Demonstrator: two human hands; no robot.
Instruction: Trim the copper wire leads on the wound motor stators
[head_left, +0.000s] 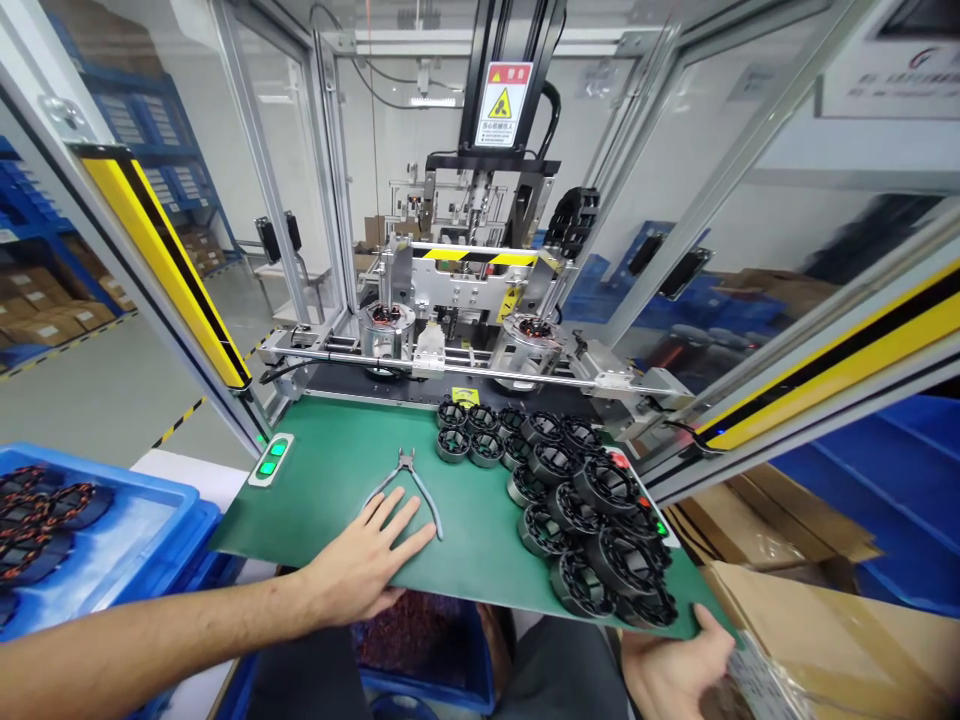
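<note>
My left hand (369,553) lies with its fingers spread at the front of the green work board (315,520), its fingertips over one handle of the pliers. Those pliers (407,462) rest flat with blue-grey handles apart and jaws pointing at the machine. At the board's front right corner is my right hand (679,660), thumb on top and the rest below the edge; its fingers are partly hidden. Several black ring-shaped motor stators (553,460) stand in rows and stacks on the board's right side, just beyond my right hand.
Behind the board, a machine holds two wound stators (387,316) in metal fixtures under a warning sign (505,104). Yellow-black posts (169,265) flank it. A blue bin (142,520) with wound stators is left; cardboard boxes (832,630) are right. Another blue bin (480,660) sits below.
</note>
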